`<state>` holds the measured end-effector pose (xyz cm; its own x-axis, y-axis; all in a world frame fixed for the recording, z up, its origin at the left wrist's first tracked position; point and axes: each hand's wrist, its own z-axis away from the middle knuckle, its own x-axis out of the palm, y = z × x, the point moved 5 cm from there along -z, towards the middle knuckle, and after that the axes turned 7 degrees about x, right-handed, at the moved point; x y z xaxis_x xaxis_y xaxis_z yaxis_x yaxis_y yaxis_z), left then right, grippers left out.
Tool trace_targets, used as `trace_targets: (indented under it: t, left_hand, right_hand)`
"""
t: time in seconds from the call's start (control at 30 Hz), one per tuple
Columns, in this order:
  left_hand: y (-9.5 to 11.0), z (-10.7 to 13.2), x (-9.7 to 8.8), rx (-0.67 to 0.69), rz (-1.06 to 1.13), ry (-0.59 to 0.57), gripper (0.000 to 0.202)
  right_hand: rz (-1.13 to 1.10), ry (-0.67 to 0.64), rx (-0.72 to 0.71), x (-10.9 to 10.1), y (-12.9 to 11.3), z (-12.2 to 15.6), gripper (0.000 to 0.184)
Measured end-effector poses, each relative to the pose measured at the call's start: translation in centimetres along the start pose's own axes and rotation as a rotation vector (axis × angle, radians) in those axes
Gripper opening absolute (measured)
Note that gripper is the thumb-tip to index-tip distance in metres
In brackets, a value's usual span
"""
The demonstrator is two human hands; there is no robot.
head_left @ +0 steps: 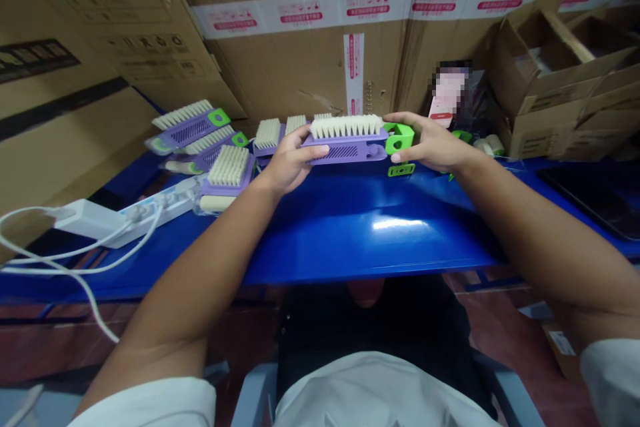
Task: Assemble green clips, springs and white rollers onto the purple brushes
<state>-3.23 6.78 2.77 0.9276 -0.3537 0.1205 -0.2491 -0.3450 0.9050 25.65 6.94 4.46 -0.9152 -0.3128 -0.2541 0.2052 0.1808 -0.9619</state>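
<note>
A purple scrub brush [345, 149] with white bristles facing up is held level above the blue table. My left hand [290, 161] wraps round its left end, thumb along the purple side. At the other end, my right hand [431, 141] pinches a bright green end piece [400, 138] against the brush body. Whether that piece is fully seated I cannot tell. Just below it shows a small flat green slotted part [401, 170]; what supports it is unclear. Behind and left of my left hand stand more purple brushes [267, 135], bristles up.
A purple brush [230, 165] lies beside a white power strip [160, 210] with cables at the left. More brushes [187, 127] with green ends are behind it. Cardboard boxes [560, 73], a phone [449, 95] and a dark tablet-like slab [595, 197] are at the right.
</note>
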Motion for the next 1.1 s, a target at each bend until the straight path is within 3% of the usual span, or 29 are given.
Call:
trace_targets:
  t: [0.23,0.43,0.73,0.93,1.1]
  left_hand:
    - [0.1,0.1,0.1,0.017,-0.033,-0.009,0.065]
    - [-0.1,0.2,0.1,0.042,-0.08,0.01,0.073]
    - [0.4,0.2,0.0,0.15,-0.204,0.106,0.086]
    - [1.0,0.3,0.4,0.224,-0.304,0.088,0.09]
    - [1.5,0.3,0.3,0.196,-0.238,0.031,0.092]
  right_hand:
    - [0.009,-0.055,-0.068,2.3,0.2,-0.2,0.102]
    - [0.149,-0.06,-0.118,2.1,-0.3,0.0,0.099]
    - [0.153,-0.025,-0.099,1.9,-0.3,0.1,0.103]
    - [0.283,0.071,-0.152,2.2,-1.2,0.3,0.108]
    - [0.319,0.033,-0.148,1.8,-1.9,0.7,0.104]
